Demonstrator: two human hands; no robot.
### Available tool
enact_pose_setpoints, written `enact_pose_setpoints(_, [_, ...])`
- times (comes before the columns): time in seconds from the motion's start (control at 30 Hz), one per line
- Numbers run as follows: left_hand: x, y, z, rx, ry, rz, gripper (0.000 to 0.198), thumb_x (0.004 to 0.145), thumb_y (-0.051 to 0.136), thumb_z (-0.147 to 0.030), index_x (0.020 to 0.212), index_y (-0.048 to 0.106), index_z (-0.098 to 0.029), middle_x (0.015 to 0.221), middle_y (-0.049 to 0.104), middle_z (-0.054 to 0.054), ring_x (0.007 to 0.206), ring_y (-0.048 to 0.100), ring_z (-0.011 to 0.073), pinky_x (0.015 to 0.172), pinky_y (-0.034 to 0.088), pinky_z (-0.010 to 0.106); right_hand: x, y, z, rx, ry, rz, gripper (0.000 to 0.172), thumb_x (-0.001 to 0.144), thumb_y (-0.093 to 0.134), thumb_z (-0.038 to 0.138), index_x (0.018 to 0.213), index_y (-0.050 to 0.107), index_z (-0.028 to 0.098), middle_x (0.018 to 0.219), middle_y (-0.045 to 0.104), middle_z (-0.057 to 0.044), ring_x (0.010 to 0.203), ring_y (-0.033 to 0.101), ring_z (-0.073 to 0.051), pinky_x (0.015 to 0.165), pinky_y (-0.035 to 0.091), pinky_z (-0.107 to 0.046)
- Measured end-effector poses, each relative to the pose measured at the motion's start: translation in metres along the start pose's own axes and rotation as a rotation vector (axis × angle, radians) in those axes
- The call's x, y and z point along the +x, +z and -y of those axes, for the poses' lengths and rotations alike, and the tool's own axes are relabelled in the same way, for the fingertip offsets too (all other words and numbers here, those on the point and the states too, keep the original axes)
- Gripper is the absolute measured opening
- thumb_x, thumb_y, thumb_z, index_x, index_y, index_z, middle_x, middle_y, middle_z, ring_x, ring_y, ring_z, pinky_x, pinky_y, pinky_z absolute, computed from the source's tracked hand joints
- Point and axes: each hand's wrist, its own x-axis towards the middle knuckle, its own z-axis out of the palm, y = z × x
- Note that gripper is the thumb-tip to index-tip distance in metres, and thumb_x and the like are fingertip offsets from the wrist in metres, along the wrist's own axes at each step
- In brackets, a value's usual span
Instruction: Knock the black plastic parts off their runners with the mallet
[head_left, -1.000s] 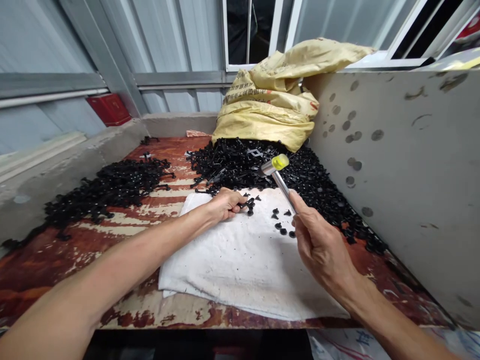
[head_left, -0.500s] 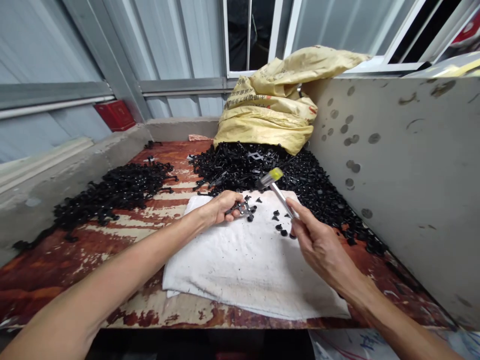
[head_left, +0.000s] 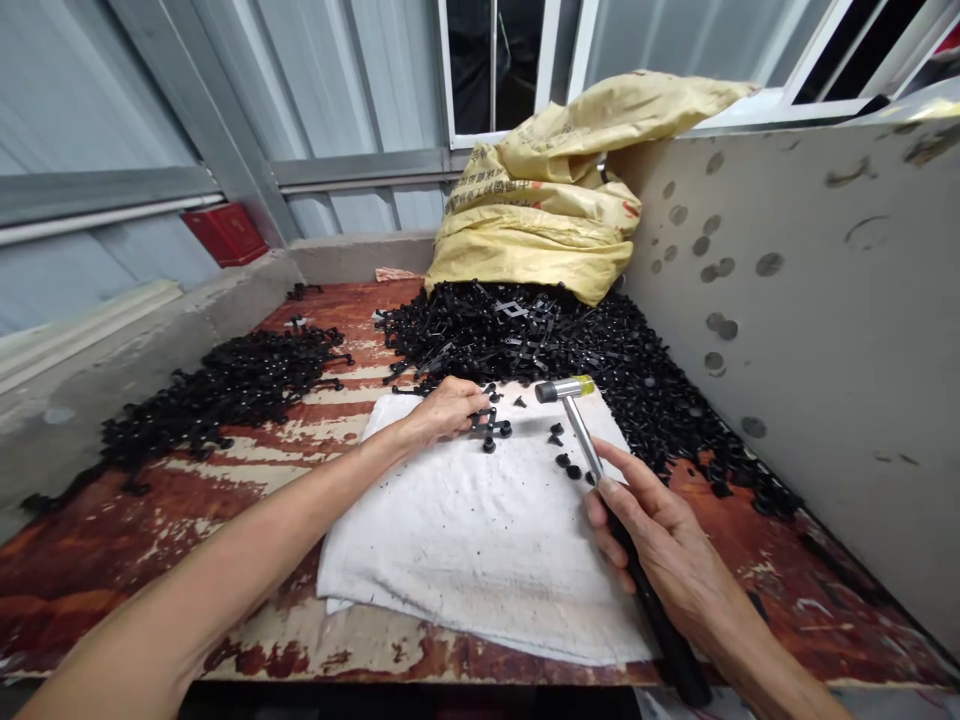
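My right hand is closed around the black grip of a small mallet. Its steel head, with one dark face and one yellow face, is raised over the cloth's far right part. In the closed fingers of my left hand is a black jointed linkage, partly hidden by them, with round black knobs at its near end. Under both hands lies a folded white cloth. Several loose black plugs sit on it, close to the mallet; a few more lie beyond the linkage.
Behind the cloth, a heap of black linkages and plugs spills from a yellow sack. Another black heap covers the left side of the worn red tabletop. A pale panel bounds the right; a red box sits on the ledge.
The mallet's head has turned and now lies more sideways, and its black grip has come into view. My left hand has turned over slightly; the linkage's knobs have dropped nearer the cloth.
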Motion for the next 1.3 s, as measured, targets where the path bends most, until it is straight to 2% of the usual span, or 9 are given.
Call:
enact_pose_setpoints(0.1, [0.0004,-0.0005,-0.0008,0.029,-0.014,0.003,0.026,0.088,0.052,-0.012,0.062,0.051,-0.016,0.050,0.047,-0.005,0.033,0.029,0.0028,0.037,0.013,0.021,0.0006,-0.0018,-0.0024,-0.008,-0.006,0.003,0.076,0.074,0.066,0.060,0.138,0.046,0.024,0.065,0.052,0.006,0.042,0.037,-0.008,0.030,0.032,-0.019])
enact_pose_setpoints(0.5, [0.0053,0.0005,-0.0004,0.042,-0.018,-0.007,0.024,0.085,0.056,-0.014,0.061,0.056,-0.015,0.052,0.051,-0.002,0.034,0.030,0.0027,0.040,0.011,0.023,-0.0018,-0.0007,-0.0010,-0.011,-0.009,0.002,0.079,0.075,0.066,0.060,0.140,0.044,0.022,0.064,0.053,0.006,0.043,0.037,-0.008,0.030,0.032,-0.019])
enact_pose_setpoints(0.77, [0.0031,0.0022,-0.0026,0.046,-0.040,-0.027,0.027,0.086,0.058,-0.016,0.059,0.055,-0.016,0.048,0.045,-0.004,0.034,0.027,0.0028,0.041,0.011,0.023,-0.0027,-0.0011,-0.0017,0.013,0.011,-0.004,0.082,0.072,0.068,0.060,0.141,0.044,0.022,0.064,0.053,0.006,0.042,0.036,-0.008,0.030,0.032,-0.019])
enact_pose_setpoints(1.3, [0.0042,0.0015,0.0013,0.058,-0.010,-0.034,0.030,0.086,0.057,-0.014,0.057,0.054,-0.016,0.047,0.046,-0.003,0.034,0.029,0.0034,0.040,0.012,0.024,-0.0026,-0.0011,-0.0010,0.027,0.013,-0.007,0.080,0.072,0.069,0.059,0.138,0.045,0.022,0.063,0.053,0.006,0.042,0.037,-0.008,0.030,0.032,-0.018])
